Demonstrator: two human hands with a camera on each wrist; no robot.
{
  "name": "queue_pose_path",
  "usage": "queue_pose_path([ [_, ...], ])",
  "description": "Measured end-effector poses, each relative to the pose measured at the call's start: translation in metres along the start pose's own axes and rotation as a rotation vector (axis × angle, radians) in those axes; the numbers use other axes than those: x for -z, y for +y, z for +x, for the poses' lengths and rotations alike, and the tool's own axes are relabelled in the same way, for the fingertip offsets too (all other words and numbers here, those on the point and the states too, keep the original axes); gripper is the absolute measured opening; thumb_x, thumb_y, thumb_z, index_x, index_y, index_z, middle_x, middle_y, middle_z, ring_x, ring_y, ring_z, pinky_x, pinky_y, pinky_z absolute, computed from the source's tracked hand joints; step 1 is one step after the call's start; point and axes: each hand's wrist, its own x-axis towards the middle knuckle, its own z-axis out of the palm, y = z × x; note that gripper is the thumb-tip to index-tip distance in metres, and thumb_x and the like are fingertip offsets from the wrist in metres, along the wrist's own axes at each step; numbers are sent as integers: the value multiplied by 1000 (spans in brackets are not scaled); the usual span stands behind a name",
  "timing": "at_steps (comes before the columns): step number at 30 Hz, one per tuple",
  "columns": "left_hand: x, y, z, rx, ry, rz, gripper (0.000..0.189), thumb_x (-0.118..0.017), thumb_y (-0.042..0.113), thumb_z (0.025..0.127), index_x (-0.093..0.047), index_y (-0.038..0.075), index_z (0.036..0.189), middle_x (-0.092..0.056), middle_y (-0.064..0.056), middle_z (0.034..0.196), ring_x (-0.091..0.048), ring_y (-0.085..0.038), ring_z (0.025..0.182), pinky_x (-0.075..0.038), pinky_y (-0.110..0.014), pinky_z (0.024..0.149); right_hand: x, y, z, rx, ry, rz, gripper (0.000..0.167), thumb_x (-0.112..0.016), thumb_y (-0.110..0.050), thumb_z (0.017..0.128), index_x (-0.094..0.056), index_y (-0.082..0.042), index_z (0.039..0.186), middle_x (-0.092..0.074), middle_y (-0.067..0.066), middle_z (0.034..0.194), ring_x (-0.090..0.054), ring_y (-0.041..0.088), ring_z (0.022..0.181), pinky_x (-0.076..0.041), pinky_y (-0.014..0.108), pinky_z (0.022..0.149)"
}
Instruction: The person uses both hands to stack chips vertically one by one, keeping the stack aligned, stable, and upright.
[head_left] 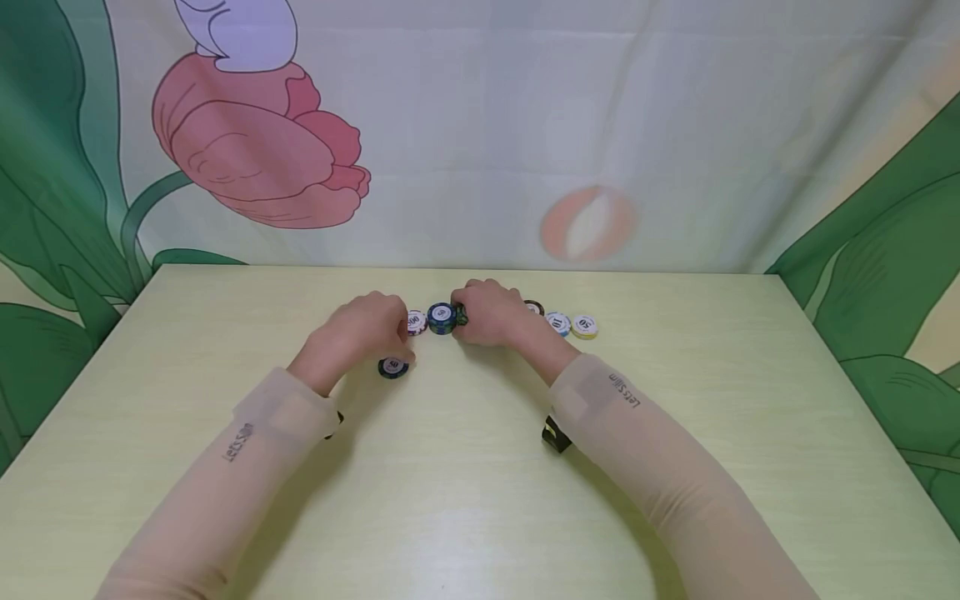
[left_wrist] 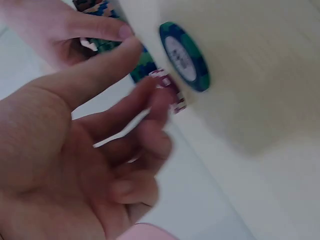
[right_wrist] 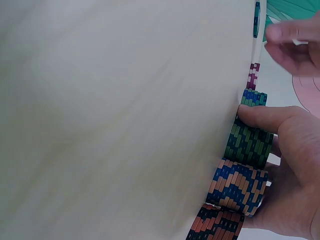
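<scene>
My left hand (head_left: 365,327) hovers by a low stack of purple-and-white poker chips (left_wrist: 168,91), fingers loosely bent and nothing visible in its grasp. Nearer me, below that hand, lies a dark blue-green chip (head_left: 393,367) marked 50. With thumb in front and fingers behind, my right hand (head_left: 491,312) holds a tall dark green chip stack (right_wrist: 250,145). Just left of it stands a blue-and-green stack (head_left: 442,318). In the right wrist view, a blue-and-orange stack (right_wrist: 237,186) stands beside the held one, then a black-and-orange stack (right_wrist: 218,223).
Right of my right hand, a light blue-edged chip (head_left: 558,323) and a yellow-edged chip (head_left: 585,326) continue the row. A black-edged chip (head_left: 534,307) is partly hidden by the hand. Behind the pale table (head_left: 465,483) hangs a printed curtain (head_left: 465,142).
</scene>
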Motion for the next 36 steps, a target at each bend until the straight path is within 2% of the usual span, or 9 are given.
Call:
queue_pose_path([
  [6, 6, -1, -11, 16, -121, 44, 34, -89, 28, 82, -66, 7, 92, -61, -5, 86, -54, -22, 80, -44, -36, 68, 0, -1, 0, -1, -2, -2, 45, -72, -33, 94, -64, -14, 135, -61, 7, 128, -56, 28, 116, -48, 55, 91],
  [11, 4, -1, -11, 6, -158, 74, 33, -89, 27, 82, -66, 6, 95, -62, -5, 88, -55, -23, 82, -45, -36, 71, 1, -1, -1, -3, -4, -1, 46, -72, -33, 94, -63, -14, 136, -60, 7, 129, -55, 27, 116, -47, 56, 92],
  [20, -5, -2, -4, -124, -125, 78, 23, -85, 11, 85, -68, 6, 99, -63, -5, 89, -57, -22, 83, -47, -37, 76, 1, -1, -2, -13, 4, -2, 44, -72, -32, 94, -64, -15, 134, -61, 6, 126, -56, 26, 114, -48, 54, 92],
  [25, -8, -1, 0, -160, -100, 37, 19, -81, 5, 88, -69, 5, 103, -64, -6, 91, -57, -24, 87, -48, -38, 83, 0, -2, -2, -11, 14, 13, 41, -73, -31, 94, -65, -15, 131, -61, 5, 122, -56, 25, 109, -48, 53, 90],
  [28, -10, 0, 1, -168, -82, 13, 20, -80, 4, 90, -69, 4, 107, -65, -8, 95, -57, -25, 90, -49, -39, 87, 0, -3, -2, -11, 18, 23, 40, -73, -30, 93, -66, -14, 129, -61, 5, 119, -56, 24, 106, -48, 51, 88],
  [30, -10, 1, 1, -166, -68, 24, 20, -80, 6, 90, -70, 3, 106, -64, -8, 94, -57, -25, 89, -49, -38, 85, 0, -3, -2, -13, 19, 23, 40, -73, -30, 93, -66, -14, 129, -61, 5, 119, -56, 24, 106, -48, 51, 89],
  [36, -10, 3, -5, -73, -68, 80, 26, -86, 25, 87, -70, 5, 91, -61, -5, 80, -55, -21, 74, -44, -33, 67, 0, -1, -2, -18, 10, 6, 43, -73, -32, 94, -65, -14, 133, -61, 6, 125, -56, 25, 112, -48, 54, 92],
])
